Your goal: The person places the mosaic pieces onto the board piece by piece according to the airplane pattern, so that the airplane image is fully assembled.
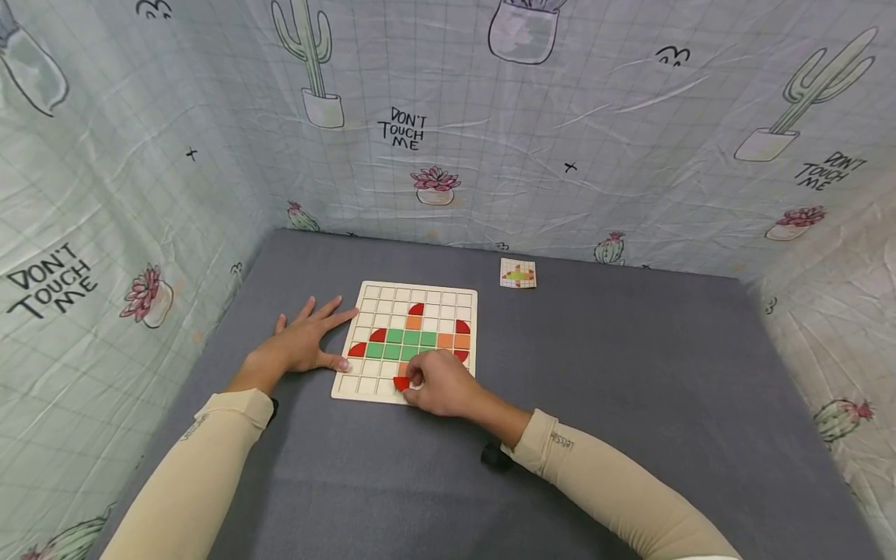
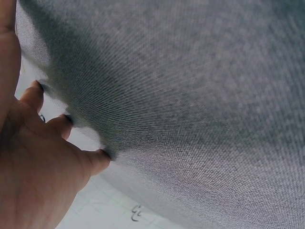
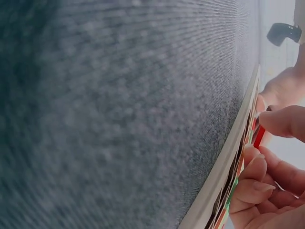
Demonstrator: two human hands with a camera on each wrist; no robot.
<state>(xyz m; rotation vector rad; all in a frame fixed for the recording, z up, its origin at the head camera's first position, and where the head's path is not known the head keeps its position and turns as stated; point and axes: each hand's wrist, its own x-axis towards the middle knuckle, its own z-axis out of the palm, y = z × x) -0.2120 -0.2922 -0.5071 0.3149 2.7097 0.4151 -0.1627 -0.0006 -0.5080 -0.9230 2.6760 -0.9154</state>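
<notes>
A pale grid board (image 1: 371,299) lies on the grey tabletop, with green, orange and red pieces set in its squares. Over its lower edge, my right hand (image 1: 442,383) pinches a red quarter-round piece (image 1: 401,383) between thumb and fingers. The same red piece (image 3: 259,137) shows edge-on in the right wrist view, close above the board. My left hand (image 1: 301,342) is spread flat at the board's left side, its thumb and forefinger touching the edge. In the left wrist view its fingers (image 2: 59,126) rest on the cloth. The right hand hides some lower squares.
Behind the board, to the right, lies a small card (image 1: 518,274) printed with a coloured pattern on a grid. Cloth printed with cacti (image 1: 435,187) hangs around the back and sides of the grey table (image 1: 616,404).
</notes>
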